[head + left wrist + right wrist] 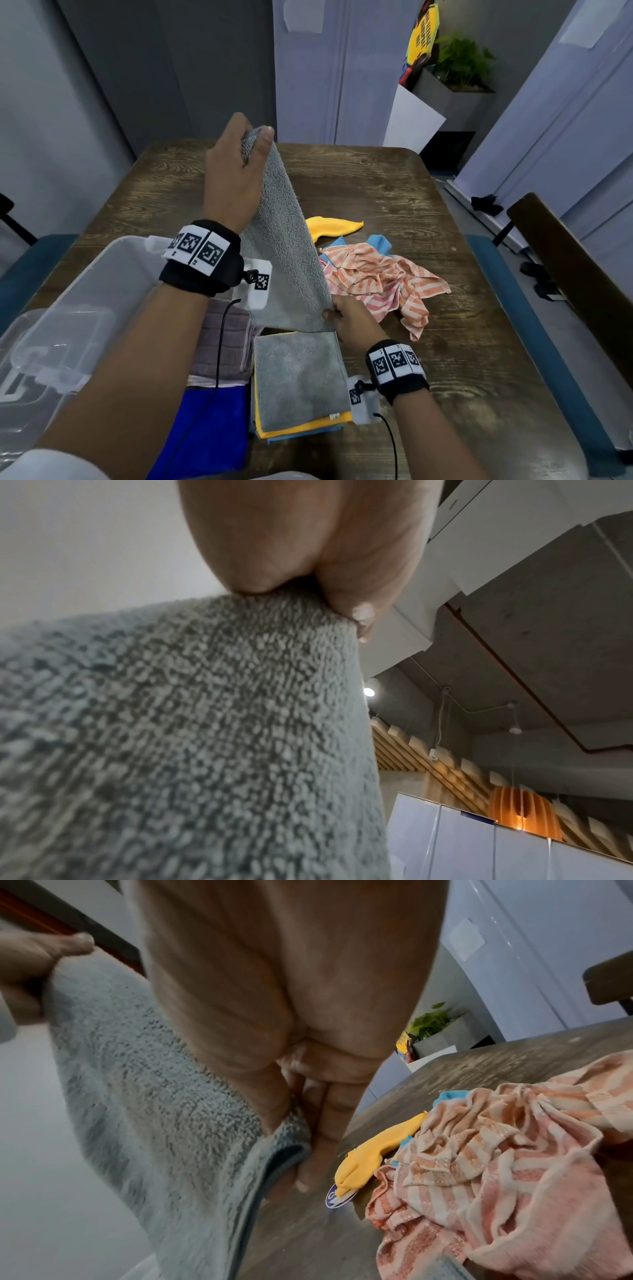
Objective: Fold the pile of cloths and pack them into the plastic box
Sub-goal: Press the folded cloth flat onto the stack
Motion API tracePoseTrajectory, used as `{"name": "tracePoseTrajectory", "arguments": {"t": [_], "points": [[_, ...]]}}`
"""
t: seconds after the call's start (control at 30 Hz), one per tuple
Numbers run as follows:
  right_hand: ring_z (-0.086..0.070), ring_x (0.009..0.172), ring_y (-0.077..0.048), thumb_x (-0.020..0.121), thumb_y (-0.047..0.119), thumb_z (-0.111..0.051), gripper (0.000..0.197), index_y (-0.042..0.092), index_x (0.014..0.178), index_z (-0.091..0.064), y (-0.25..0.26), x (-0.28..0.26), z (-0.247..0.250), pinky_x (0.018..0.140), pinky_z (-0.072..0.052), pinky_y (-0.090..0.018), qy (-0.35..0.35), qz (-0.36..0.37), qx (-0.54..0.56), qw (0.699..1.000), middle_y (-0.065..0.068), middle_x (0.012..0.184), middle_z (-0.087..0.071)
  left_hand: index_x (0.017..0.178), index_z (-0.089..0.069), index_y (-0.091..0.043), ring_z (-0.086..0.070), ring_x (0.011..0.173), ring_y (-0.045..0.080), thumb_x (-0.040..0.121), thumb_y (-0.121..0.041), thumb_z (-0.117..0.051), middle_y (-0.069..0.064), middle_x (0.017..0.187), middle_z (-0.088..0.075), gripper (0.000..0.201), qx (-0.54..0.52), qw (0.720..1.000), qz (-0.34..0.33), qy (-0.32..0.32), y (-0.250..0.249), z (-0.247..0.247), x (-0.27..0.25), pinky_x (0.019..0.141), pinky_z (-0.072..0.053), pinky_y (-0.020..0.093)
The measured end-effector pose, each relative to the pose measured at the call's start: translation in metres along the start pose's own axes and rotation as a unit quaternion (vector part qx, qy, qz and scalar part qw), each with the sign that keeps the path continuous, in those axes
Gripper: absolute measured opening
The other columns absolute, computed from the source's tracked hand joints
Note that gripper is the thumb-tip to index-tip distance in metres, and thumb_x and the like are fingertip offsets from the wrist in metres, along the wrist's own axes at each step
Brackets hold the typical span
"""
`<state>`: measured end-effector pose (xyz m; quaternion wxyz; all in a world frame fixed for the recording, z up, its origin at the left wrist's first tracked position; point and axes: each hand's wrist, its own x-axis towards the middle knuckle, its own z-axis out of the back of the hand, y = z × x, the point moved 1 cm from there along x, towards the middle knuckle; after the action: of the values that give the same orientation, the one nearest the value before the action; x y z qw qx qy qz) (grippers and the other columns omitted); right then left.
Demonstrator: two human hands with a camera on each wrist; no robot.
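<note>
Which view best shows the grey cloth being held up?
The head view: nearly all the grey cloth hangs between the left hand above and right hand below. The left wrist view shows only its pinched top; the right wrist view, one blurred side.

Setting: an office or studio-type commercial interior.

Indicators:
- A wood-grain bench (394, 192) is enclosed by white partition panels (308, 85) and grey walls (154, 68).
- A chair (565, 260) stands at the bench's right edge.
- A concrete planter (455, 102) with a green plant (462, 58) stands beyond the far right corner.
- Overhead are an exposed concrete ceiling (531, 615), timber slats (428, 761) and an orange pendant lamp (517, 815).
</note>
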<state>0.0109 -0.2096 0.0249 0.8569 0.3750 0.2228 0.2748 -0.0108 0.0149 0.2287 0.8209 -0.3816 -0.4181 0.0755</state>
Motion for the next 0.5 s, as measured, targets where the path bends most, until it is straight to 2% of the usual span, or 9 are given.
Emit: {"name": "tracePoseTrajectory", "arguments": {"t": [0.07, 0.13, 0.23, 0.3, 0.37, 0.4, 0.43, 0.5], "points": [[-0.068, 0.097, -0.022, 0.097, 0.015, -0.056, 0.013, 0.012, 0.105, -0.066, -0.004, 0.001, 0.001, 0.085, -0.056, -0.038, 0.009, -0.013, 0.026, 1.0, -0.006, 0.102, -0.073, 0.084, -0.04, -0.014, -0.034, 0.056, 0.003, 0.102, -0.044, -0.051, -0.009, 0.068, -0.035, 0.037, 0.012, 1.0, 0.028, 0.004, 0.009, -0.001, 0.0, 0.053, -0.029, 0.017], [-0.071, 0.096, -0.023, 0.097, 0.015, -0.058, 0.015, 0.013, 0.111, -0.062, -0.009, 0.0, 0.004, 0.084, -0.059, -0.047, 0.023, -0.038, 0.099, 0.994, -0.009, 0.104, -0.073, 0.08, -0.04, -0.015, -0.032, 0.057, 0.004, 0.1, -0.043, -0.054, -0.009, 0.067, -0.033, 0.037, 0.041, 0.996, 0.073, 0.017, 0.026, -0.001, 0.0, 0.054, -0.028, 0.02], [-0.072, 0.101, -0.029, 0.098, 0.015, -0.061, 0.022, 0.01, 0.119, -0.058, -0.009, -0.002, 0.011, 0.083, -0.061, -0.048, 0.041, -0.066, 0.213, 0.974, -0.015, 0.109, -0.072, 0.076, -0.045, -0.017, -0.034, 0.059, 0.006, 0.099, -0.043, -0.057, -0.008, 0.067, -0.037, 0.037, 0.071, 0.987, 0.131, 0.06, 0.052, -0.003, -0.011, 0.055, -0.029, 0.023], [-0.073, 0.094, -0.029, 0.1, 0.011, -0.06, 0.018, -0.001, 0.113, -0.056, -0.006, -0.003, 0.017, 0.081, -0.062, -0.047, 0.062, -0.07, 0.255, 0.962, -0.016, 0.097, -0.074, 0.077, -0.054, -0.015, -0.041, 0.06, 0.007, 0.098, -0.043, -0.059, -0.007, 0.067, -0.046, 0.035, 0.087, 0.98, 0.147, 0.097, 0.064, -0.007, -0.026, 0.056, -0.033, 0.024], [-0.072, 0.084, -0.022, 0.101, 0.007, -0.057, 0.012, -0.004, 0.105, -0.057, 0.0, -0.003, 0.02, 0.081, -0.062, -0.045, 0.08, -0.075, 0.28, 0.954, -0.007, 0.083, -0.073, 0.078, -0.06, -0.014, -0.046, 0.06, 0.009, 0.097, -0.042, -0.061, -0.002, 0.067, -0.055, 0.034, 0.096, 0.974, 0.157, 0.129, 0.074, -0.014, -0.044, 0.058, -0.037, 0.028], [-0.071, 0.086, -0.024, 0.101, 0.007, -0.057, 0.017, -0.009, 0.107, -0.057, 0.001, -0.001, 0.021, 0.081, -0.061, -0.045, 0.081, -0.08, 0.293, 0.949, -0.01, 0.087, -0.072, 0.078, -0.062, -0.014, -0.046, 0.06, 0.009, 0.096, -0.041, -0.063, -0.001, 0.067, -0.056, 0.032, 0.095, 0.972, 0.161, 0.139, 0.078, -0.019, -0.053, 0.059, -0.037, 0.028], [-0.07, 0.091, -0.03, 0.1, 0.008, -0.058, 0.025, -0.015, 0.112, -0.054, 0.003, 0.0, 0.021, 0.083, -0.06, -0.046, 0.077, -0.086, 0.306, 0.945, -0.02, 0.095, -0.07, 0.078, -0.063, -0.014, -0.047, 0.06, 0.007, 0.095, -0.038, -0.065, -0.001, 0.067, -0.057, 0.03, 0.087, 0.971, 0.165, 0.15, 0.079, -0.023, -0.063, 0.059, -0.038, 0.027], [-0.067, 0.103, -0.042, 0.098, 0.012, -0.062, 0.039, -0.02, 0.117, -0.05, 0.009, 0.001, 0.019, 0.09, -0.058, -0.05, 0.084, -0.09, 0.339, 0.932, -0.037, 0.112, -0.063, 0.082, -0.066, -0.019, -0.051, 0.064, -0.002, 0.094, -0.03, -0.068, -0.009, 0.071, -0.06, 0.017, 0.047, 0.967, 0.162, 0.191, 0.079, -0.034, -0.085, 0.062, -0.041, 0.019]]}}
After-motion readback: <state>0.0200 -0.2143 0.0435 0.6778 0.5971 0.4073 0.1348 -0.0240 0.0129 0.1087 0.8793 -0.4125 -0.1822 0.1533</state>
